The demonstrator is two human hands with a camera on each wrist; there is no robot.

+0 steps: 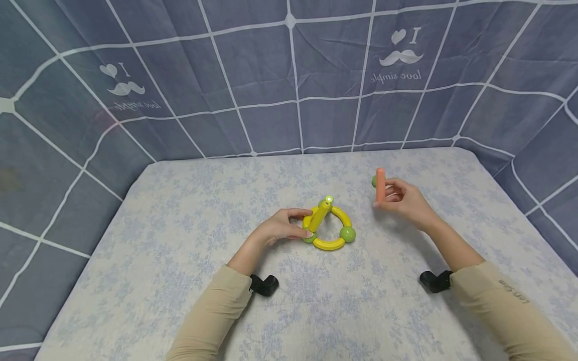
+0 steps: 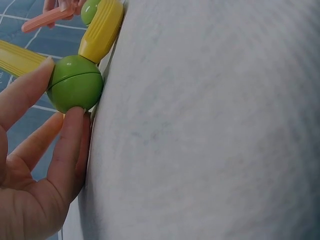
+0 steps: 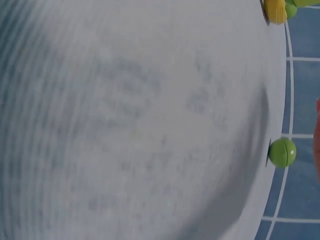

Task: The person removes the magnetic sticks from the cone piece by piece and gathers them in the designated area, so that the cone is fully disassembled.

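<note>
My left hand (image 1: 281, 226) pinches a green ball (image 2: 75, 85) between thumb and fingers. That ball belongs to a ring of yellow curved rods (image 1: 329, 244) and green balls lying on the table. A straight yellow rod (image 1: 319, 216) slants up from the ring at this same ball; a magnet-like round tip (image 1: 329, 199) shows at its raised end. My right hand (image 1: 408, 203), off to the right of the ring, holds an orange rod (image 1: 381, 185) upright between thumb and fingers. Partly hidden behind the orange rod is a loose green ball (image 3: 283, 152) on the table.
A table with a pale blue floral cloth (image 1: 180, 215) fills the lower view. Blue curtains (image 1: 253, 65) with white lines hang behind and at both sides. Black camera mounts (image 1: 266, 285) sit at both wrists, below the beige sleeves (image 1: 217, 306).
</note>
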